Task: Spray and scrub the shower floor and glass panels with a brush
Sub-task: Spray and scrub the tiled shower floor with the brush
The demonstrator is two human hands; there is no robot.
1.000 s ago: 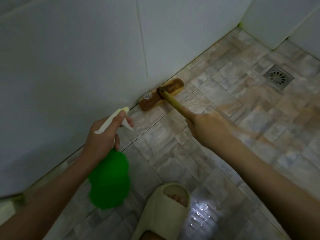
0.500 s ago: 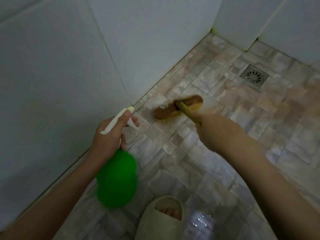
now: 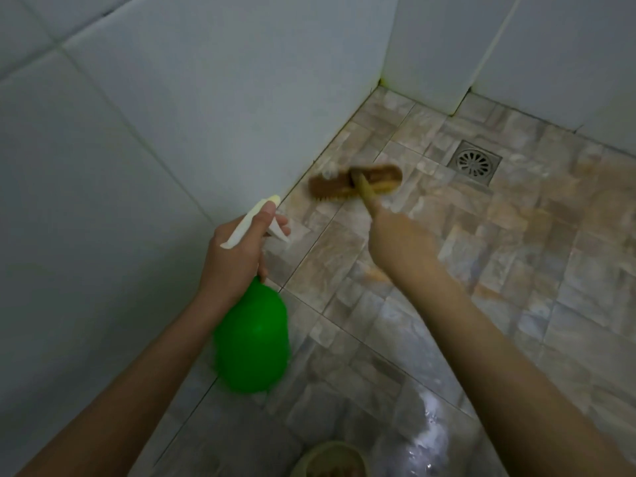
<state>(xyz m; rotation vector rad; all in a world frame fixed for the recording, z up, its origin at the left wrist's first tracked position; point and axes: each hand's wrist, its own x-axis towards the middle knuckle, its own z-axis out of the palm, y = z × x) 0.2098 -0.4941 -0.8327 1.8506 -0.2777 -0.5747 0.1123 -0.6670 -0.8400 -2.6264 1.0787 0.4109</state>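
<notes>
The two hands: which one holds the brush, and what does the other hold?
The right hand grips the brush by its handle; the left hand holds the green spray bottle instead.

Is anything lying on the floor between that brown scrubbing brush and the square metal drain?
Nothing visible. The brown scrubbing brush, held by its yellow handle in the right hand, is on the stone-patterned floor tiles; only bare tile shows between it and the square metal drain.
</notes>
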